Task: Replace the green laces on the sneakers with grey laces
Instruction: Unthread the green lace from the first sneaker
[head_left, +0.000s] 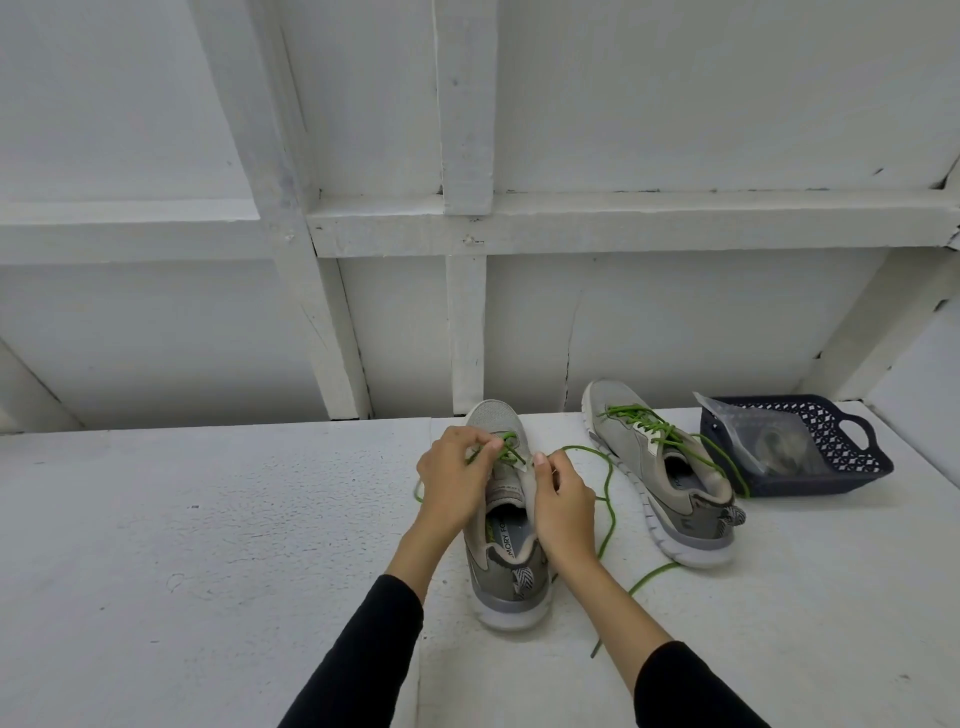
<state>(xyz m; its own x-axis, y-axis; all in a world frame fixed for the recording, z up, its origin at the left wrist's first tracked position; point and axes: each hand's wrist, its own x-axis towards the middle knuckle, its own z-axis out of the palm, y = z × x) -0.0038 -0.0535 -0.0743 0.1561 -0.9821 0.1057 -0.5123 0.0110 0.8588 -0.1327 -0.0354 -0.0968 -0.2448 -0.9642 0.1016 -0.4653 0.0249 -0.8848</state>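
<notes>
Where both hands cover the near sneaker (506, 540): left hand (452, 480) pinching green lace (506, 449), right hand's (563, 501) curled grip unclear.

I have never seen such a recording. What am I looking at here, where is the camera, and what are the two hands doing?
There is no machine here. A person wears one camera on the head, looking forward and down, so you see their own arms in black sleeves. On the white table stand two grey sneakers. The left hand pinches the green lace at the near sneaker, and the right hand holds that sneaker's side. The far sneaker is laced in green. Beside it, a dark basket holds a clear plastic bag; its contents are unclear.
</notes>
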